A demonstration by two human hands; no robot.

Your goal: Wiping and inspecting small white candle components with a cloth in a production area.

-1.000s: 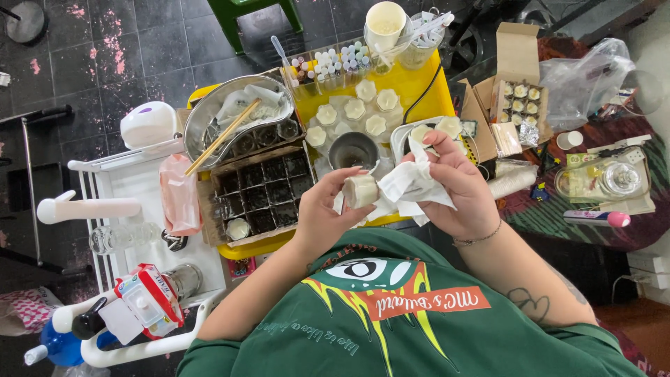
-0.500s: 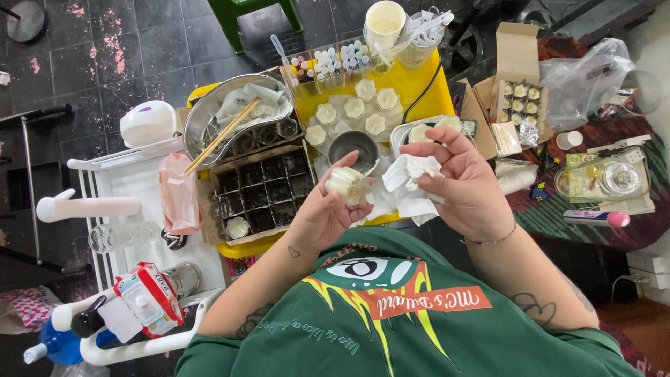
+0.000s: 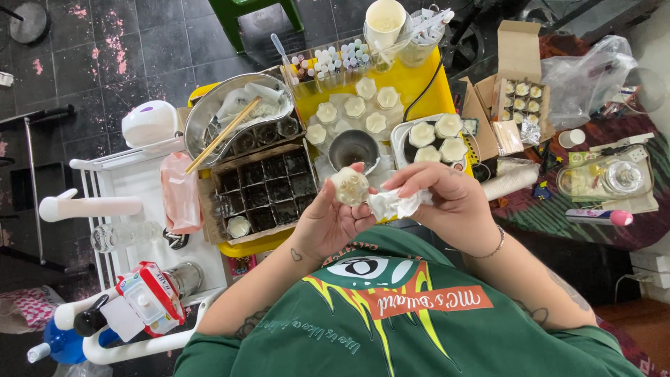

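The left hand [image 3: 333, 218] is closed around a small round cream-coloured candle [image 3: 350, 186], fingers and thumb pinching its sides so its top faces the camera, while the right hand [image 3: 447, 202] is bunched around a crumpled white tissue [image 3: 393, 204] pressed just beside the candle. Both are held up close to the chest, above the near edge of the yellow tray [image 3: 419, 87]. On that tray, several pale flower-shaped candles [image 3: 354, 106] stand around a small dark metal bowl [image 3: 353, 148], and more sit on a white plate [image 3: 434, 139] to the right. To the left lies a dark tray of square compartments [image 3: 264, 195], mostly empty, with one small pot [image 3: 239, 225] in a near corner, and behind it a metal basin [image 3: 209, 115] with wooden sticks [image 3: 222, 136] laid across. By the look of it, the step in hand is wiping the candle's rim or side with the tissue. The next move likely calls for a light, steady turn of the candle in the left fingers so the tissue reaches all the way round without denting the soft surface.
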